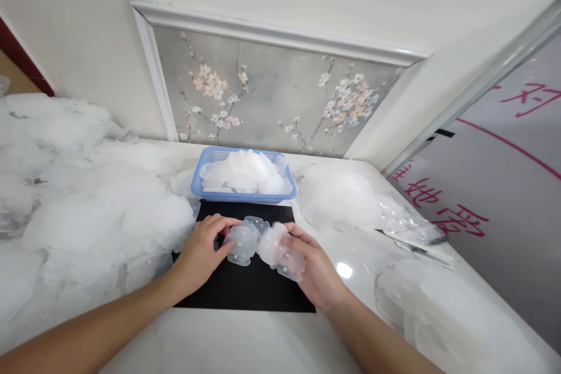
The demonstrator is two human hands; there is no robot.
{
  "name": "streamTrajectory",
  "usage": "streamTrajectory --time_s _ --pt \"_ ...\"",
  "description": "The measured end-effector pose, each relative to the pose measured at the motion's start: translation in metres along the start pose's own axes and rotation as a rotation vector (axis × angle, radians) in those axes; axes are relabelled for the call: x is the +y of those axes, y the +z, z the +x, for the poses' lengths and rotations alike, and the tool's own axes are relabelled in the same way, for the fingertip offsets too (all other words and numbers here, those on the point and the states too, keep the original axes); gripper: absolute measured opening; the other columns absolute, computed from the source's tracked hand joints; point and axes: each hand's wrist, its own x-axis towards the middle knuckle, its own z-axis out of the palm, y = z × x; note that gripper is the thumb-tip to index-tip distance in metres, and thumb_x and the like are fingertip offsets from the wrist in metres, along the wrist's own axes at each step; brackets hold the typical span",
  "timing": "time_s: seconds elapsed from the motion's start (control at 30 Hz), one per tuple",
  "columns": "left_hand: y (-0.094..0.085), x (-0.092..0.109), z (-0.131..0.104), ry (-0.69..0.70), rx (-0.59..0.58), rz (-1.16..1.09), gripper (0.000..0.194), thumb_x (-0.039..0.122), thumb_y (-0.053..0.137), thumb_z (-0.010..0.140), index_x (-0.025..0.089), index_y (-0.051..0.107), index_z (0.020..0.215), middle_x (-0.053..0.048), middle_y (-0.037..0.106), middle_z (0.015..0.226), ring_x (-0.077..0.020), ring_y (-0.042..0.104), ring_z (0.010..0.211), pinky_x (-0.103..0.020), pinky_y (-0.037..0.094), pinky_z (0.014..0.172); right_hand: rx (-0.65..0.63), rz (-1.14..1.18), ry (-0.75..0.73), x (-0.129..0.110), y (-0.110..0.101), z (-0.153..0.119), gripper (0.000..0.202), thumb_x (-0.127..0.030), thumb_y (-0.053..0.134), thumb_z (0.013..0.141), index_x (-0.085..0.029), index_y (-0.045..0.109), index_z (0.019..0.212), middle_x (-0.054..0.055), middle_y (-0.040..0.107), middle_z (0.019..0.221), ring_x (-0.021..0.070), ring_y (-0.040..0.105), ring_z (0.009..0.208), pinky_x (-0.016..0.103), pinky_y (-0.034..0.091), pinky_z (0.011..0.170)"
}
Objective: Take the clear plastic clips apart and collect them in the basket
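Over a black mat (245, 292), my left hand (204, 254) pinches a translucent scalloped plastic piece (242, 243) between thumb and fingers. My right hand (311, 263) grips whitish translucent pieces (274, 244), with the thumb behind and the fingers at their edge; how many layers it holds I cannot tell. Another clear piece (256, 223) shows between the two hands, at the top of the held pieces. Just beyond the mat stands a blue basket (245, 196) heaped with white translucent pieces (248, 169).
Large heaps of white translucent pieces (87, 187) cover the left side. More lie at the right (337, 196), beside clear plastic bags (403, 216) and a thin dark-tipped tool (416, 245). Behind are a wall with a framed floral panel (272, 93) and a whiteboard (504, 187) with red writing.
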Motion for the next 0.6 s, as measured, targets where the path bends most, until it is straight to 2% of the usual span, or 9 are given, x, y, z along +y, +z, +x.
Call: streamTrajectory --time_s 0.07,0.13,0.2,0.27,0.33,0.37,0.47,0.53,0.6 --pt "-0.002 0.001 0.000 -0.056 0.010 -0.124 0.021 0.024 0.059 0.084 0.026 0.072 0.100 0.002 0.055 0.081 -0.0176 0.058 0.078 -0.033 0.048 0.078 -0.027 -0.087 -0.109 -0.001 -0.003 0.001 0.017 -0.034 0.070 0.073 -0.021 0.060 0.068 -0.003 0.055 0.062 0.0128 0.050 0.059 0.028 0.044 0.065" --pt "-0.004 0.002 0.000 -0.177 -0.019 -0.320 0.023 0.033 0.062 0.084 0.025 0.072 0.102 0.001 0.056 0.080 -0.0164 0.058 0.074 -0.030 0.049 0.070 -0.044 -0.270 -0.228 -0.001 -0.006 0.001 0.032 -0.042 0.060 0.082 -0.021 0.050 0.061 -0.004 0.045 0.057 0.0122 0.043 0.056 0.028 0.041 0.063" --pt "-0.006 0.004 0.000 -0.313 -0.062 -0.520 0.029 0.040 0.066 0.081 0.023 0.071 0.105 0.000 0.060 0.084 -0.0156 0.059 0.072 -0.028 0.049 0.065 -0.007 -0.527 -0.306 0.000 -0.007 -0.001 0.038 -0.046 0.060 0.086 -0.022 0.043 0.061 -0.005 0.040 0.055 0.0117 0.038 0.054 0.027 0.036 0.057" --pt "-0.008 0.006 -0.001 -0.399 -0.085 -0.657 0.032 0.041 0.069 0.079 0.022 0.071 0.105 -0.002 0.064 0.090 -0.0151 0.060 0.073 -0.026 0.048 0.063 0.037 -0.765 -0.367 0.002 -0.007 -0.003 0.031 -0.042 0.065 0.085 -0.023 0.047 0.070 -0.006 0.041 0.058 0.0114 0.037 0.052 0.026 0.033 0.052" --pt "-0.010 0.009 -0.002 -0.418 -0.089 -0.723 0.030 0.039 0.071 0.079 0.022 0.072 0.103 -0.003 0.066 0.095 -0.0148 0.061 0.075 -0.026 0.049 0.065 0.030 -0.944 -0.476 0.006 -0.007 -0.005 0.013 -0.033 0.064 0.086 -0.024 0.056 0.087 -0.004 0.050 0.067 0.0128 0.045 0.055 0.026 0.038 0.053" --pt "-0.011 0.010 -0.002 -0.416 -0.091 -0.739 0.029 0.038 0.071 0.079 0.022 0.072 0.103 -0.003 0.067 0.096 -0.0148 0.062 0.077 -0.026 0.050 0.066 0.008 -1.015 -0.555 0.008 -0.006 -0.006 0.011 -0.028 0.061 0.087 -0.024 0.058 0.096 -0.002 0.055 0.074 0.0141 0.051 0.059 0.027 0.043 0.055" --pt "-0.012 0.013 -0.003 -0.385 -0.105 -0.760 0.026 0.036 0.070 0.080 0.024 0.073 0.102 -0.003 0.068 0.098 -0.0152 0.063 0.079 -0.026 0.051 0.069 -0.090 -1.160 -0.782 0.012 -0.007 -0.005 0.028 -0.018 0.057 0.087 -0.027 0.060 0.114 0.007 0.063 0.104 0.0196 0.064 0.083 0.031 0.054 0.067" --pt "-0.012 0.015 -0.003 -0.360 -0.125 -0.750 0.025 0.034 0.068 0.081 0.024 0.073 0.102 -0.002 0.068 0.097 -0.0147 0.062 0.077 -0.026 0.051 0.068 -0.178 -1.186 -0.862 0.013 -0.006 -0.005 0.032 -0.016 0.055 0.088 -0.028 0.062 0.118 0.010 0.063 0.119 0.0229 0.066 0.099 0.034 0.057 0.074" --pt "-0.011 0.016 -0.004 -0.348 -0.161 -0.710 0.025 0.035 0.064 0.084 0.024 0.072 0.106 -0.002 0.068 0.095 -0.0141 0.062 0.073 -0.027 0.051 0.066 -0.276 -1.155 -0.837 0.013 -0.004 -0.007 0.025 -0.018 0.054 0.090 -0.028 0.066 0.110 0.011 0.064 0.123 0.0244 0.066 0.104 0.036 0.057 0.077"
